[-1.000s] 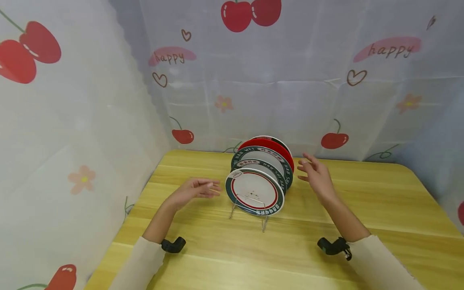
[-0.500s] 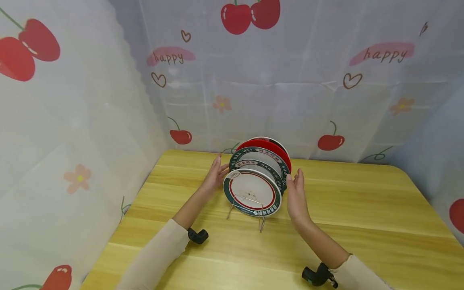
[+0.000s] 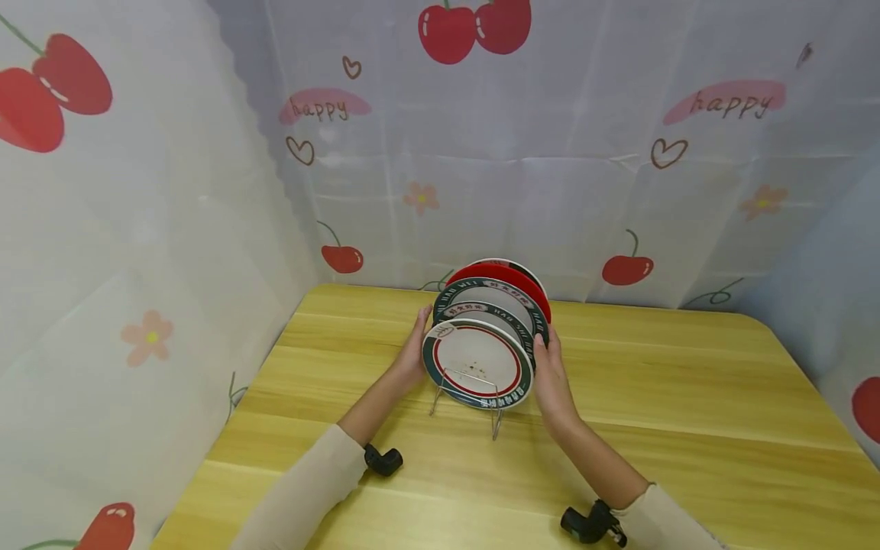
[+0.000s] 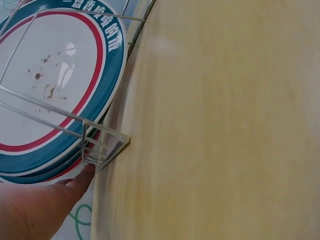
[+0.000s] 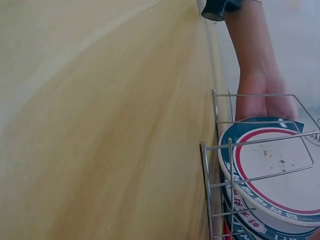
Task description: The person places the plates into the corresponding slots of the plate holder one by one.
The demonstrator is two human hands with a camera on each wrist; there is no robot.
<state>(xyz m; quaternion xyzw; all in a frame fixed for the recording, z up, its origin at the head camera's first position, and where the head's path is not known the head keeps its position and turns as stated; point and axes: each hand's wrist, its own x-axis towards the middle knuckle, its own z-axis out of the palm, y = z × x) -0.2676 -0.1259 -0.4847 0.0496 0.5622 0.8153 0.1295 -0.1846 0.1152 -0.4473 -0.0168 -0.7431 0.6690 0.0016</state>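
Observation:
Several round plates lean in a row in a wire rack (image 3: 496, 422). The front plate (image 3: 477, 355) is white inside, with a red ring, a dark green rim and small brown specks. Behind it stand green-rimmed plates with lettering, a red plate (image 3: 502, 272) and another pale one at the back. My left hand (image 3: 411, 354) holds the plates' left edge, its fingers partly hidden behind them; in the left wrist view a fingertip lies by the rack's corner (image 4: 102, 145). With the thumb in front, my right hand (image 3: 552, 386) grips a green-rimmed plate (image 3: 541, 328) behind the front one.
The rack stands on a light wooden table (image 3: 653, 367), near its far edge. Close behind hangs a pale curtain (image 3: 481, 176) printed with cherries; another covers the left side. A black wrist camera (image 3: 383, 461) is strapped to the left wrist, another (image 3: 591, 523) to the right.
Both hands have come inward from either side of the rack and now touch the plates at their left and right edges. The plates and rack appear not to have moved.

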